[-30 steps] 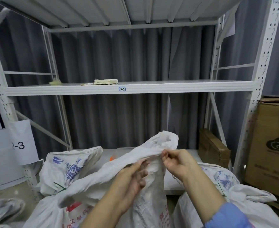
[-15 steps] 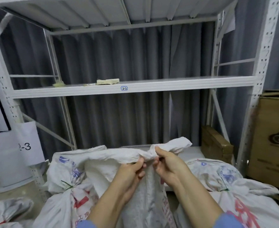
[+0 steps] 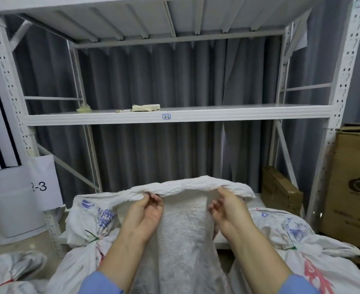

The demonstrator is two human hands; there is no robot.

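Observation:
A white woven sack (image 3: 183, 236) stands upright in front of me at the bottom centre, its top edge stretched into a rolled band. My left hand (image 3: 143, 215) pinches that band at its left part. My right hand (image 3: 228, 211) grips the band's right part, thumb on top, fingers curled under. The two hands are about a sack's width apart. What is inside the sack is hidden.
Tied white sacks with blue and red print lie at left (image 3: 90, 221) and right (image 3: 285, 228). A white metal rack (image 3: 175, 117) with shelf label 2-2 rises behind; a paper stack (image 3: 146, 107) lies on it. Cardboard boxes (image 3: 353, 187) stand at right, a white bin (image 3: 20, 200) at left.
My hands, close together on the bunched sack mouth a second ago, have moved apart along the top edge, spreading it wide and flat.

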